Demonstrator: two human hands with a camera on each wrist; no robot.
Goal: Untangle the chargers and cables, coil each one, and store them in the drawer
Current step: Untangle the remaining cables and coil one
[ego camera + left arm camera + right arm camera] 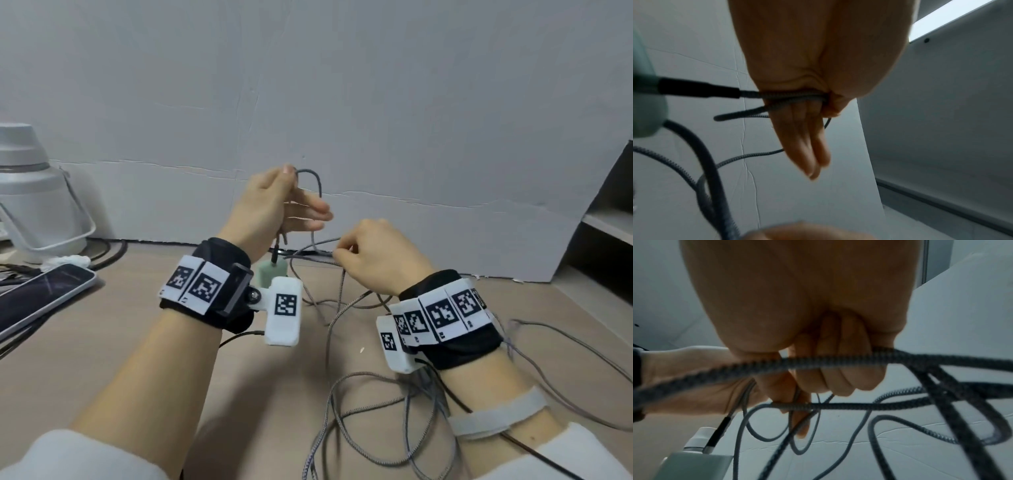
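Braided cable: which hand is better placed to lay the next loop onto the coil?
Right. The left hand already pinches the started loops of the braided cable with the charger hanging below, so it anchors. The right hand grips the free run toward the tangle and can feed it.

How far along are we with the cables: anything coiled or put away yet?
Early stage. Nothing looks coiled or stored; no drawer is in view. In hand: the left hand pinches a loop of grey braided cable with the green charger hanging below, and the right hand grips another strand. Left: the tangle on the desk.
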